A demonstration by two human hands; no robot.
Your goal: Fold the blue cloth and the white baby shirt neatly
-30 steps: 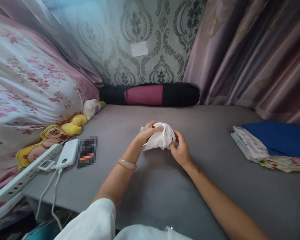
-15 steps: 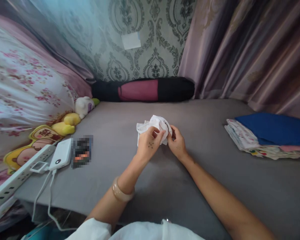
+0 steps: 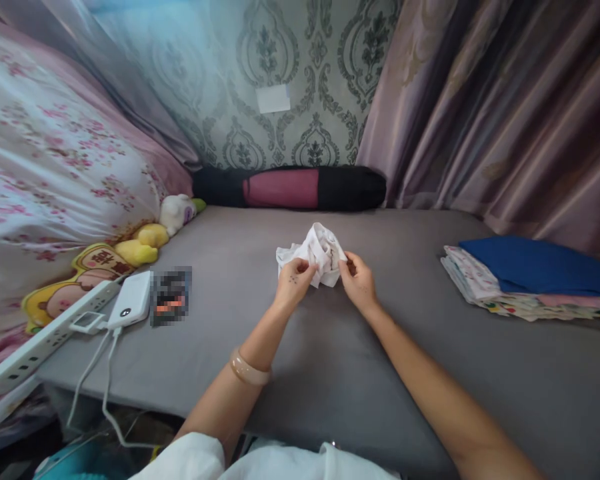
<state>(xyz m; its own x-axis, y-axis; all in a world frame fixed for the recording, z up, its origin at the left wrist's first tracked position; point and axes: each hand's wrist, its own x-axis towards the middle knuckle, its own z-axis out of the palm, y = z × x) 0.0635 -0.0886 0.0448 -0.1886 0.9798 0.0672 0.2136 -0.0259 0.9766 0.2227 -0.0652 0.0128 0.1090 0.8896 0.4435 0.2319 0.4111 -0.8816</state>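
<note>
My left hand and right hand pinch the white cloth; its bulk lies just beyond, between both grips.

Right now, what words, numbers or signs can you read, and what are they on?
Nothing can be read for certain.
Yellow cartoon cushion: dark characters near its top, too small and slanted to read.
White power bank: a mark in its dark round spot, too small to read.
Pixelated item: blurred out.
White cloth: dark marks in its folds, too unclear to call writing.
White paper: no writing shows.
</note>
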